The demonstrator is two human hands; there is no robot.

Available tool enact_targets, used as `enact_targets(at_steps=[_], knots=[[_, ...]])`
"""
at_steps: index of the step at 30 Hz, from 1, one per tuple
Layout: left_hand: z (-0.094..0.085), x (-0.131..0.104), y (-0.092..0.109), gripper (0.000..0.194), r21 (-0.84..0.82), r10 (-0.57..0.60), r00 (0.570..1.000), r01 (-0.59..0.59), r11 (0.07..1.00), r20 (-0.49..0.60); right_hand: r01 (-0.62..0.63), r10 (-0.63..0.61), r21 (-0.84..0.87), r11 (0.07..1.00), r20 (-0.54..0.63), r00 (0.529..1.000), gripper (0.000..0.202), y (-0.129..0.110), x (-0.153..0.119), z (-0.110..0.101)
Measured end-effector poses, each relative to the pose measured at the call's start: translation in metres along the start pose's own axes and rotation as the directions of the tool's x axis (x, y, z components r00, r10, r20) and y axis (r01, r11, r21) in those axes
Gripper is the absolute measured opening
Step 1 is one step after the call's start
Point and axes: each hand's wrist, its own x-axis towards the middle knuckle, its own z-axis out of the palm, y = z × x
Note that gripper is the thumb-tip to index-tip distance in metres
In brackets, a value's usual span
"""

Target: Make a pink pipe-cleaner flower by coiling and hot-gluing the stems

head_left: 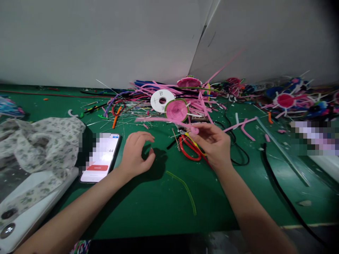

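Observation:
Between the thumb and fingers of my right hand (212,143) is a pink fuzzy strip (164,121), like a pipe cleaner. One end is coiled into a small spiral at the fingertips, and its long tail points left. My left hand (137,151) hovers over the green table with curled fingers apart, holding nothing, just right of a phone (102,155). Under my right hand lie red-handled scissors (191,151), partly hidden. A green strip (185,187) rests on the table below the hands. Beyond the strip sits a pink coiled disc (176,110) with a green rim.
A white spool (156,101) and a heap of pink strips (148,86) lie at the back. More coiled pieces (287,100) are piled back right. A patterned cloth (47,148) lies at left. A black cord (278,187) runs along the right side.

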Motion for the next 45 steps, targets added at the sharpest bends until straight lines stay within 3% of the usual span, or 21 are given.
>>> enact_targets(at_steps=[2,5,7,9,11,14,17,20,24,30,40,43,45], knots=[[0.0,0.0,-0.001,0.02,0.003,-0.045,0.998,0.045,0.999,0.041,0.067,-0.068,-0.013,0.998,-0.137,0.988,0.021,-0.004,0.004,-0.004],[0.001,-0.001,-0.001,0.022,-0.023,-0.06,0.996,0.062,0.998,0.073,0.179,-0.189,-0.061,0.982,-0.328,0.925,0.021,-0.011,0.006,-0.003],[0.001,-0.001,0.0,0.023,-0.072,-0.046,0.999,0.046,0.996,0.002,0.187,-0.201,-0.072,0.98,-0.339,0.919,0.02,-0.014,0.003,0.004],[0.0,0.0,0.0,0.022,-0.106,-0.039,0.995,0.029,0.994,-0.089,0.116,-0.127,-0.067,0.991,-0.211,0.969,0.018,-0.013,-0.003,0.015],[-0.002,0.001,0.0,0.021,-0.115,-0.041,0.992,0.027,0.993,-0.122,0.031,-0.032,-0.104,0.994,-0.011,0.999,0.016,-0.009,-0.011,0.028],[-0.003,0.002,-0.001,0.021,-0.107,-0.055,0.997,0.048,0.993,-0.056,-0.015,0.08,-0.238,0.971,0.264,0.961,0.019,-0.004,-0.02,0.041],[-0.003,0.002,-0.002,0.019,-0.08,-0.081,0.995,0.085,0.993,0.059,-0.018,0.124,-0.275,0.961,0.374,0.919,0.024,-0.003,-0.021,0.043],[-0.003,0.003,-0.001,0.012,-0.034,-0.082,0.98,0.09,0.995,0.179,0.084,0.07,-0.35,0.933,0.404,0.912,0.019,-0.007,-0.016,0.037],[-0.002,0.004,0.001,0.018,0.067,-0.079,0.953,0.062,0.996,0.294,0.369,-0.142,-0.457,0.81,0.457,0.878,0.009,-0.008,-0.011,0.034],[0.004,0.002,0.002,0.039,0.14,-0.049,0.949,0.005,0.99,0.311,0.611,-0.335,-0.482,0.628,0.542,0.771,0.015,-0.007,-0.01,0.036],[0.008,0.001,0.002,0.033,0.127,-0.101,0.968,0.073,0.989,0.232,0.672,-0.376,-0.466,0.576,0.579,0.724,0.017,0.0,-0.012,0.032],[0.01,0.0,0.002,0.03,0.105,-0.089,0.97,0.067,0.992,0.225,0.628,-0.323,-0.46,0.628,0.579,0.748,0.018,0.001,-0.014,0.031],[0.011,0.0,0.002,0.031,0.101,-0.092,0.972,0.072,0.992,0.216,0.538,-0.292,-0.451,0.712,0.506,0.811,0.018,0.002,-0.014,0.03]])
